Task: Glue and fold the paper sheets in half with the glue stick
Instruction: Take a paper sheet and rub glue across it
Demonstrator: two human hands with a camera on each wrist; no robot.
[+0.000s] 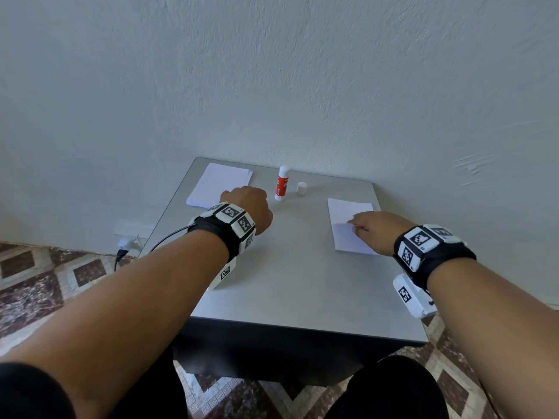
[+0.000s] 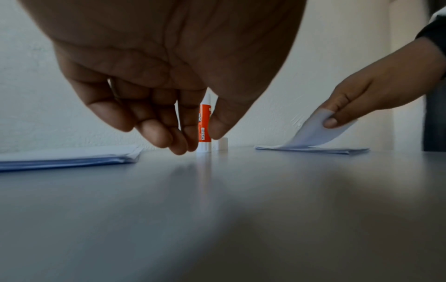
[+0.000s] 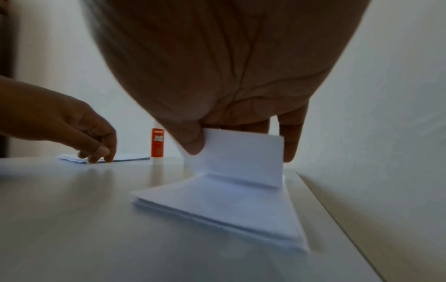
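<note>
Right hand [image 3: 217, 95] pinches top sheet [image 3: 239, 158] of right stack; left hand [image 2: 156, 85] loose, empty, near glue stick [image 1: 282, 182]

Tabletop [image 1: 287, 282]: smooth grey surface, slight sheen, faintly mirroring the things on it.
Paper sheets [image 1: 348, 234]: thin white matt paper, stacked.
Glue stick [image 1: 281, 184]: glossy plastic tube, red label, white base.
Cap [image 1: 302, 188]: white plastic.
Wall [image 1: 302, 86]: rough matt plaster.
Floor [image 1: 45, 282]: patterned tiles.
</note>
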